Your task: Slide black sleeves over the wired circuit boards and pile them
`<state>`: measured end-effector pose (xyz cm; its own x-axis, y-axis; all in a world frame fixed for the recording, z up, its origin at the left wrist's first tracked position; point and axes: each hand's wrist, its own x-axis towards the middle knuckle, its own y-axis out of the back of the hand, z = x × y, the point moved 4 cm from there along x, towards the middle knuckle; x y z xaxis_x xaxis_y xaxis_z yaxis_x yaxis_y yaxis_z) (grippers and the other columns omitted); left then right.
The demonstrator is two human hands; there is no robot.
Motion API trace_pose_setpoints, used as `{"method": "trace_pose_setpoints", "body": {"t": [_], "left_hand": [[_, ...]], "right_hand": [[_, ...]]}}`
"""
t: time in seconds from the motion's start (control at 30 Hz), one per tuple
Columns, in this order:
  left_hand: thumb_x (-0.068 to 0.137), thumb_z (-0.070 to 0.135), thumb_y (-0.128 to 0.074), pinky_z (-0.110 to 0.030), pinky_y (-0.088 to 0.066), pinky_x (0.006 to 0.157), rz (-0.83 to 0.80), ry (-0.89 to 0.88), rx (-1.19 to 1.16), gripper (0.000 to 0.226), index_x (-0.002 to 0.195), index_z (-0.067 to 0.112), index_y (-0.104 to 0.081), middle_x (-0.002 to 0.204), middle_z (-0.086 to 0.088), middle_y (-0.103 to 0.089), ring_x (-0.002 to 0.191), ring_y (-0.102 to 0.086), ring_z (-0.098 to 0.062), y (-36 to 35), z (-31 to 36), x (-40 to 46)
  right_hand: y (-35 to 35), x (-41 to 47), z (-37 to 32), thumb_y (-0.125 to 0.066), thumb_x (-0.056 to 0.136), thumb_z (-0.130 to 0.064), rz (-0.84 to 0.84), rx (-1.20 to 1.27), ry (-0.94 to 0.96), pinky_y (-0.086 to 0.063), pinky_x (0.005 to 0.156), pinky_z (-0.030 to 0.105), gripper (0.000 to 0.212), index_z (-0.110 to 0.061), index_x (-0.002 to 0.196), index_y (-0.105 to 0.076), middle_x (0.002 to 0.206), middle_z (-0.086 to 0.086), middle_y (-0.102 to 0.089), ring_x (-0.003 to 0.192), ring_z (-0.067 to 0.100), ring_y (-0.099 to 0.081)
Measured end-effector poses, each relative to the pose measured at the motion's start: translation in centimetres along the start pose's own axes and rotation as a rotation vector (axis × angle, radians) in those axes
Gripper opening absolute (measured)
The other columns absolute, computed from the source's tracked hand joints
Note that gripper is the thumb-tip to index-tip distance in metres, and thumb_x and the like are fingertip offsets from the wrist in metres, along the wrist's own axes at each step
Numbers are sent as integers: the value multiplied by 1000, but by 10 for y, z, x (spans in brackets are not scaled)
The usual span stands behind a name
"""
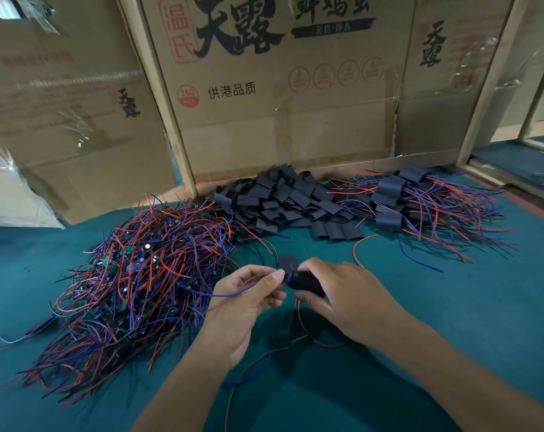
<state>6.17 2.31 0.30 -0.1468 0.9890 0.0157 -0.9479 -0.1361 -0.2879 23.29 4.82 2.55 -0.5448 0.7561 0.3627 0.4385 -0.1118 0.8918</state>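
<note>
The right hand (pixel 342 294) is gripping a black sleeve (pixel 305 283) above the near counter (pixel 451 307). The left hand (pixel 249 294) is pinching purple wires (pixel 233 293) at the sleeve's left end. Unsleeved boards (pixel 133 282) are lying left, loose sleeves (pixel 283 201) far, finished ones (pixel 420 204) far right.

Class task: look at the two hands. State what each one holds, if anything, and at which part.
The right hand grips a black sleeve around its body. The left hand pinches the purple wire near the sleeve's open end.

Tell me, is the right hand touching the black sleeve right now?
Touching. The head view shows the right hand with fingers wrapped around the black sleeve, thumb underneath, while the left hand pinches wires at its opening.
</note>
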Motion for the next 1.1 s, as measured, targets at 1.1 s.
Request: {"method": "trace_pose_setpoints", "body": {"t": [1.1], "left_hand": [[83, 12, -75, -23, -47, 50, 24, 69, 152, 17, 75, 1, -64, 65, -11, -61, 53, -54, -16, -3, -5, 0]], "right_hand": [[-6, -2, -1, -50, 95, -55, 17, 29, 37, -44, 76, 38, 46, -23, 128, -49, 117, -4, -66, 97, 25, -62]]}}
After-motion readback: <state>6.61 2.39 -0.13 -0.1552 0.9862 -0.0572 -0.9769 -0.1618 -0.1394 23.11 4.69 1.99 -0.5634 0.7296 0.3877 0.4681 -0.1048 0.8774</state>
